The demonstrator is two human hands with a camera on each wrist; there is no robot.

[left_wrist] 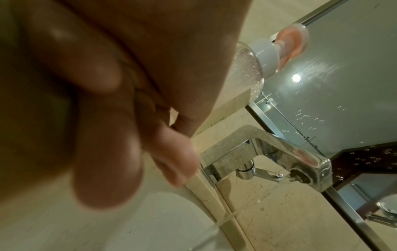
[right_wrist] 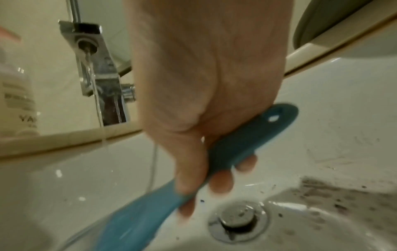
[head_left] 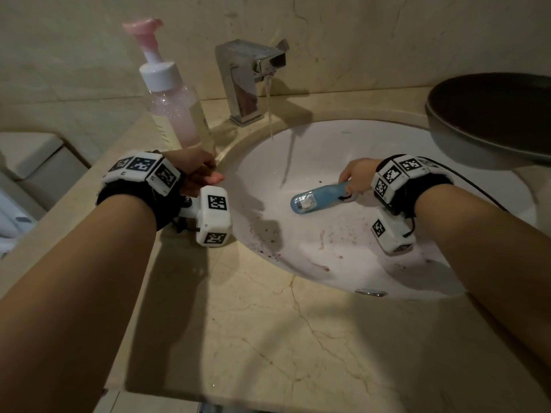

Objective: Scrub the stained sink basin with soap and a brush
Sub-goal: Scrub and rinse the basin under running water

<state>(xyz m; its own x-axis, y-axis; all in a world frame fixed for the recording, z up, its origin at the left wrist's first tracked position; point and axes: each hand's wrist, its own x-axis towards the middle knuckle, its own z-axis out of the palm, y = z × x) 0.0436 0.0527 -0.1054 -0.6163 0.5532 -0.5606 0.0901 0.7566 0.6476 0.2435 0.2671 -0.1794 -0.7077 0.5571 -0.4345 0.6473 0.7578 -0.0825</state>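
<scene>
My right hand [head_left: 356, 177] is down in the white sink basin [head_left: 343, 242] and grips the handle of a blue brush [head_left: 319, 199], whose head points left. The right wrist view shows that hand's [right_wrist: 214, 178] fingers curled round the brush [right_wrist: 236, 147] above the drain [right_wrist: 237, 219]. Dark purple stains [head_left: 268, 234] speckle the basin's near side. My left hand [head_left: 208, 177] rests at the sink rim in front of the base of the pink soap bottle [head_left: 176, 105]. Its fingers [left_wrist: 107, 169] are loosely curled and empty. Contact with the bottle [left_wrist: 249, 68] is hidden.
The chrome faucet [head_left: 247, 79] runs a thin stream of water into the basin. A dark round bowl [head_left: 492, 114] sits on the counter at the right. A toilet tank [head_left: 32, 156] stands to the left. The marble counter [head_left: 268, 338] spreads in front.
</scene>
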